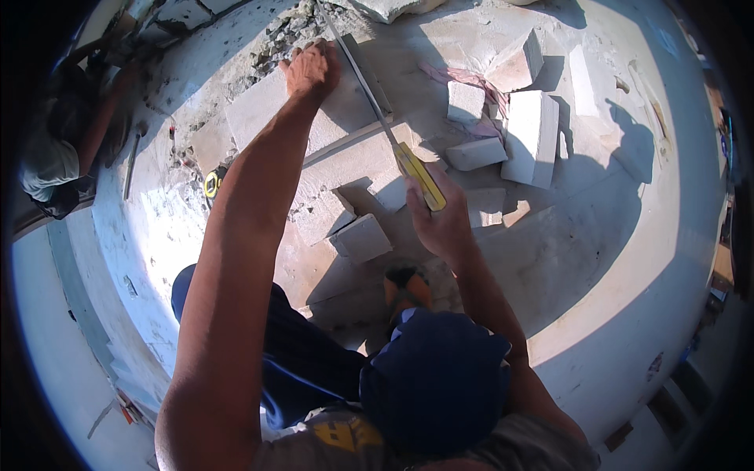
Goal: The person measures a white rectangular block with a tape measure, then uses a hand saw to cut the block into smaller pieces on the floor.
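My right hand [441,216] is wrapped around the yellow handle of a hand saw [421,177]. The saw's long narrow blade runs up and away to the left, along the right part of a pale masonry block [345,102]. Against that block my left hand [312,71] presses down, its fingers bent over the far left side to hold it. The underside of the left hand's grip is hidden. Directly below lie smaller cut block pieces [363,238], close to my orange-and-dark shoe [407,289].
Several white block pieces [531,137] lie to the right, some around a pinkish cloth [471,78]. Left of my forearm are a yellow tape measure [212,184] and a hammer [133,161]. Rubble [283,35] covers the far floor. Another person [67,149] crouches at far left.
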`<act>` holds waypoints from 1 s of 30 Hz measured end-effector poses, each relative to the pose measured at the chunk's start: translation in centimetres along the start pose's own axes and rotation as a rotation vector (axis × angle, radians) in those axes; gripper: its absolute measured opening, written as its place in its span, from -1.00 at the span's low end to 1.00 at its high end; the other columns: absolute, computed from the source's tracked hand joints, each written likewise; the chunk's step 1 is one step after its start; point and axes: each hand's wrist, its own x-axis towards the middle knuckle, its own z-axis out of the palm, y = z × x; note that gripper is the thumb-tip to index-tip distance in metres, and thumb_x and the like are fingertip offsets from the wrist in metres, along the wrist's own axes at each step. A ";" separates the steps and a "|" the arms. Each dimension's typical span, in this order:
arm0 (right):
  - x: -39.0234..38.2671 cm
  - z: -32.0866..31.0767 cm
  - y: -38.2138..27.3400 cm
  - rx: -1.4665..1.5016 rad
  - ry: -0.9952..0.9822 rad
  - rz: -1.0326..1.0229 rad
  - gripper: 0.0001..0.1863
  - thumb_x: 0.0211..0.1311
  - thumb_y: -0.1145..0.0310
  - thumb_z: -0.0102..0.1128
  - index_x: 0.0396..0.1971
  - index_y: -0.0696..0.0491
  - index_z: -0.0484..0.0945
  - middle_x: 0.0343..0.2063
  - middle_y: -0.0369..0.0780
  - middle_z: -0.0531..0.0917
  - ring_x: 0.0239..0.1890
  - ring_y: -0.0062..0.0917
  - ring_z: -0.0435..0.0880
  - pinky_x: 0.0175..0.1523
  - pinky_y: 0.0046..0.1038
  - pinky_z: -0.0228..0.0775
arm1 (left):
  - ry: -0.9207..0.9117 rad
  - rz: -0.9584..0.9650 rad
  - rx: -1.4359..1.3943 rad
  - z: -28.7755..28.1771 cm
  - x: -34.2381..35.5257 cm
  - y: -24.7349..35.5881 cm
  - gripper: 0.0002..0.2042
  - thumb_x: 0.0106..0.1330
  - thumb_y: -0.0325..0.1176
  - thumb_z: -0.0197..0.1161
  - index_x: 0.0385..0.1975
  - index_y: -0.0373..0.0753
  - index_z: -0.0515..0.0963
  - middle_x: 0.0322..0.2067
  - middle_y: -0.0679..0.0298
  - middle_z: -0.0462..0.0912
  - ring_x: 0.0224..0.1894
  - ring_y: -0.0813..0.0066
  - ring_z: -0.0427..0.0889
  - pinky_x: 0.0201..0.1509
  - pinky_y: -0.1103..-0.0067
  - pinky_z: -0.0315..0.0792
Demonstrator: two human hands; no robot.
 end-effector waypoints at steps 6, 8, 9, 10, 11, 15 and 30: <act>-7.4 -0.7 1.1 0.001 0.028 -0.003 -0.60 0.46 0.41 0.23 0.23 0.17 0.51 -0.30 -0.02 0.72 -0.35 -0.22 0.77 -0.19 -0.32 0.59 | -0.027 -0.042 0.080 0.0 -0.2 0.0 -0.51 0.62 0.03 -0.16 0.16 -0.15 0.61 0.20 0.08 0.68 0.40 0.02 0.48 0.52 -0.16 0.07; -10.9 -1.8 1.5 -0.098 0.002 -0.041 -0.54 0.45 0.43 0.23 0.30 0.16 0.48 -0.25 -0.03 0.73 -0.32 -0.23 0.78 -0.14 -0.35 0.61 | -0.013 -0.067 0.080 -0.1 0.9 -3.3 -0.51 0.62 0.05 -0.15 0.17 -0.13 0.60 0.20 0.05 0.68 0.40 0.01 0.49 0.53 -0.17 0.06; -11.5 -2.3 1.6 -0.125 -0.010 -0.007 -0.52 0.45 0.43 0.23 0.32 0.15 0.48 -0.23 -0.03 0.73 -0.32 -0.23 0.79 -0.13 -0.35 0.61 | -0.031 -0.060 0.106 -0.1 0.9 -3.1 -0.51 0.62 0.05 -0.15 0.18 -0.12 0.60 0.20 0.06 0.68 0.40 0.02 0.49 0.53 -0.17 0.06; -10.6 -2.7 0.3 -0.085 -0.039 0.111 -0.53 0.45 0.43 0.22 0.32 0.15 0.48 -0.24 -0.03 0.73 -0.32 -0.22 0.78 -0.14 -0.34 0.61 | -0.059 -0.048 0.119 -0.1 0.6 -2.0 -0.51 0.62 0.05 -0.16 0.18 -0.12 0.60 0.20 0.06 0.68 0.40 0.02 0.49 0.53 -0.18 0.06; -9.4 -2.4 -0.3 -0.041 -0.069 0.228 -0.53 0.45 0.43 0.22 0.31 0.15 0.48 -0.24 -0.03 0.73 -0.33 -0.22 0.78 -0.15 -0.33 0.61 | -0.085 -0.037 0.134 -0.1 -0.2 -1.2 -0.51 0.63 0.05 -0.16 0.19 -0.12 0.60 0.20 0.07 0.68 0.40 0.03 0.49 0.52 -0.18 0.07; 1.4 0.2 -0.7 0.000 -0.008 0.061 -0.69 0.46 0.39 0.24 0.08 0.21 0.52 -0.39 0.04 0.65 -0.41 -0.09 0.70 -0.27 -0.27 0.51 | -0.043 -0.007 0.093 -0.1 -0.2 0.7 -0.57 0.58 -0.05 -0.14 0.12 -0.11 0.62 0.14 0.17 0.73 0.36 0.11 0.53 0.50 -0.13 0.11; 2.6 0.3 -0.4 -0.009 -0.015 0.069 -0.62 0.49 0.32 0.26 0.17 0.20 0.53 -0.43 0.01 0.68 -0.39 -0.16 0.75 -0.20 -0.28 0.56 | -0.019 -0.047 0.095 0.8 -0.2 0.9 -0.55 0.60 -0.04 -0.14 0.08 -0.15 0.65 0.11 0.15 0.74 0.37 0.12 0.49 0.53 -0.02 0.09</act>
